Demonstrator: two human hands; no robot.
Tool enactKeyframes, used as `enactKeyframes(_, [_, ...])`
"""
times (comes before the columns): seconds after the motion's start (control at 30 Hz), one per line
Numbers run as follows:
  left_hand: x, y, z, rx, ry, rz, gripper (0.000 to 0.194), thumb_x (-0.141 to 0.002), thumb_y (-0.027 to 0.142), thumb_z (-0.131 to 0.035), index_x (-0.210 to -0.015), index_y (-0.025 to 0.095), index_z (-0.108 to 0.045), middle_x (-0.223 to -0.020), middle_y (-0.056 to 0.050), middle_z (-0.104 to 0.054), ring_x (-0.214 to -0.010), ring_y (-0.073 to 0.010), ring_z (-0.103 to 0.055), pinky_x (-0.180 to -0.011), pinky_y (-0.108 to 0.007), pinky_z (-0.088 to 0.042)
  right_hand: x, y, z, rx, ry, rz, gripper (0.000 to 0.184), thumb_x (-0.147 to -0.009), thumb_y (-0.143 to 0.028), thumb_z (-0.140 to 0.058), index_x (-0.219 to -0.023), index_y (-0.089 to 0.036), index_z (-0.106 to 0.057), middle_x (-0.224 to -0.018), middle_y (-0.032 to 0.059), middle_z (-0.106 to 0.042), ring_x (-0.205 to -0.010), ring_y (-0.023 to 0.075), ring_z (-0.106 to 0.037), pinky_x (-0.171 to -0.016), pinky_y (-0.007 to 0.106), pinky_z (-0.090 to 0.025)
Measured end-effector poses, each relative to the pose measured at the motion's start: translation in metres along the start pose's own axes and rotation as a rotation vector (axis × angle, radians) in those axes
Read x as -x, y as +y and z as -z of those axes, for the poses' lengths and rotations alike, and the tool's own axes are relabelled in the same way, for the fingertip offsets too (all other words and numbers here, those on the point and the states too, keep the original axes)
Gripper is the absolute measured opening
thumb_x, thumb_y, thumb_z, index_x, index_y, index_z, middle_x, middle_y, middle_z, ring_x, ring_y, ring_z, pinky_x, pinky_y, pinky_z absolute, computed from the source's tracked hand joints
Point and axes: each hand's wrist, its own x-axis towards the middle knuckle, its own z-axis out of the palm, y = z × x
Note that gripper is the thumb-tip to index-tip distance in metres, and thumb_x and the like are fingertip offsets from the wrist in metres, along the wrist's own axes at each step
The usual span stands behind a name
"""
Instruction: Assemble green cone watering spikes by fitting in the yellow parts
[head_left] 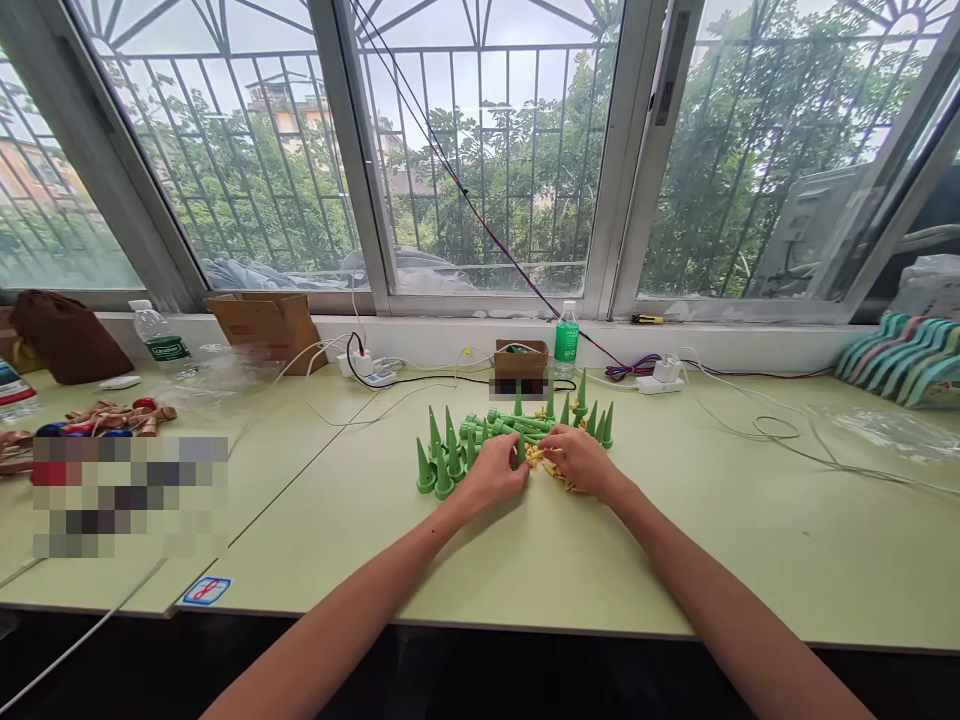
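Several green plastic cone spikes stand point up on the table, with more lying on their sides in a pile behind my hands. My left hand is closed round one green spike, its tip upward. Just to the right, my right hand has its fingers pinched together beside that spike. Whatever lies between those fingertips is too small to make out. Small yellow pieces are heaped on the table under and beside my right hand.
Behind the spikes are a small cardboard box and a green-labelled bottle. Cables and a power strip run along the window wall. Wooden toys lie at left; hangers are stacked at right. The pale green table ends near my forearms.
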Motion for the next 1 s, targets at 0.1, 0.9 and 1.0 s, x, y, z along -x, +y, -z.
enactKeyframes(0.1, [0.0, 0.001, 0.0, -0.015, 0.009, -0.005, 0.021, -0.069, 0.019, -0.061, -0.063, 0.02, -0.041, -0.066, 0.0, -0.046, -0.061, -0.014, -0.04, -0.056, -0.028, -0.026, -0.001, -0.004, -0.003, 0.071, -0.031, -0.005, 0.019, -0.085, -0.014, -0.059, -0.089, -0.023, -0.076, -0.094, 0.0055, -0.066, -0.07, 0.0146, -0.058, -0.056, 0.023, -0.032])
enactKeyframes(0.9, [0.003, 0.002, -0.009, -0.071, -0.01, -0.055, 0.017, -0.084, 0.026, -0.056, -0.071, 0.018, -0.049, -0.078, -0.003, -0.054, -0.074, -0.0184, -0.051, -0.065, -0.031, -0.038, -0.002, -0.006, -0.014, 0.286, -0.056, -0.004, 0.02, -0.09, -0.017, -0.051, -0.072, -0.019, -0.06, -0.084, 0.0032, -0.052, -0.056, 0.0106, -0.043, -0.052, 0.026, -0.017])
enactKeyframes(1.0, [0.002, 0.002, -0.01, -0.078, 0.012, -0.031, 0.019, -0.084, 0.025, -0.056, -0.069, 0.018, -0.047, -0.077, -0.003, -0.053, -0.072, -0.0176, -0.05, -0.063, -0.03, -0.037, -0.002, -0.009, -0.011, 0.27, -0.018, -0.019, 0.016, -0.091, -0.015, -0.048, -0.08, -0.019, -0.059, -0.089, 0.0035, -0.049, -0.056, 0.0101, -0.042, -0.051, 0.026, -0.02])
